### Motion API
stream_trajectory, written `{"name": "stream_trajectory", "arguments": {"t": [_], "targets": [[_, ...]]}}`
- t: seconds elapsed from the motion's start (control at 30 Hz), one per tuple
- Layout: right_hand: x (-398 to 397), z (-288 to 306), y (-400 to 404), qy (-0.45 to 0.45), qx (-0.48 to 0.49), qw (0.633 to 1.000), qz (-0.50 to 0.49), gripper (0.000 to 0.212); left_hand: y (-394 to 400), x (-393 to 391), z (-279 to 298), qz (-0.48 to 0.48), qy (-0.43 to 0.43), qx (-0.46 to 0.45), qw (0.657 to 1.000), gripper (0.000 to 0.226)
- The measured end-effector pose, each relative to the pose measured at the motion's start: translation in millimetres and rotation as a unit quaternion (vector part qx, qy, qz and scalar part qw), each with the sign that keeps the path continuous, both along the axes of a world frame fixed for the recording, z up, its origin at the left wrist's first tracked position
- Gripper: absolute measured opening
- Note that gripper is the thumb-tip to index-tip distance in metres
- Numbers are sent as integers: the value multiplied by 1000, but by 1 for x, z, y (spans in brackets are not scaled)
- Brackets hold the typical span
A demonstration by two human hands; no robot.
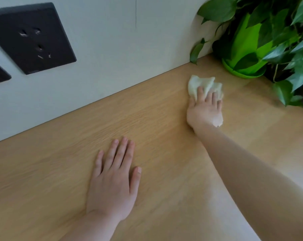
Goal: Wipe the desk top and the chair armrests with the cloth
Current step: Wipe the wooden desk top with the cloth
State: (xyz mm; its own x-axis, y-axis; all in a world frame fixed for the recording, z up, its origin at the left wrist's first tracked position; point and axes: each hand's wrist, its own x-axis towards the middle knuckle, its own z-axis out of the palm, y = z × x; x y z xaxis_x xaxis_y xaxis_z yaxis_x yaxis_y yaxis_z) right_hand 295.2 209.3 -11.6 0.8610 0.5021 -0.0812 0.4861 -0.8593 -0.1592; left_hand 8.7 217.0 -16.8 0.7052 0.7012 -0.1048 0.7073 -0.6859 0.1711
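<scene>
The light wooden desk top (63, 171) fills most of the view. A crumpled whitish cloth (203, 84) lies on it near the back right. My right hand (204, 110) presses flat on the cloth with the arm stretched out, fingers spread over it; part of the cloth shows under the palm's edge. My left hand (114, 178) rests flat on the bare wood nearer to me, fingers apart, holding nothing. No chair or armrest is in sight.
A bright green pot (248, 51) with a leafy trailing plant (290, 40) stands in the back right corner, close behind the cloth. A pale wall panel (112, 49) borders the desk's far edge, carrying a black power socket (32, 37).
</scene>
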Motion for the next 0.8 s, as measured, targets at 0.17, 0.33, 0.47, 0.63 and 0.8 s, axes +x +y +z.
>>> {"name": "stream_trajectory", "arguments": {"t": [0.17, 0.33, 0.47, 0.63, 0.8], "targets": [[-99, 0, -109, -8, 31, 958, 285, 54, -1, 0, 1, 0, -5, -5, 1000, 61], [-102, -1, -222, -7, 20, 996, 89, 56, -1, 0, 0, -4, -7, 3, 1000, 64], [-63, -3, -191, -13, 40, 988, -146, 57, 3, -1, -13, -10, -2, -2, 1000, 65], [-103, -7, -184, -14, 87, 996, -15, 54, -6, 41, -17, -40, -3, -21, 999, 68], [-131, -4, -288, 0, 53, 997, 64, 51, -92, 145, -3, -229, -30, -25, 973, 59]]}}
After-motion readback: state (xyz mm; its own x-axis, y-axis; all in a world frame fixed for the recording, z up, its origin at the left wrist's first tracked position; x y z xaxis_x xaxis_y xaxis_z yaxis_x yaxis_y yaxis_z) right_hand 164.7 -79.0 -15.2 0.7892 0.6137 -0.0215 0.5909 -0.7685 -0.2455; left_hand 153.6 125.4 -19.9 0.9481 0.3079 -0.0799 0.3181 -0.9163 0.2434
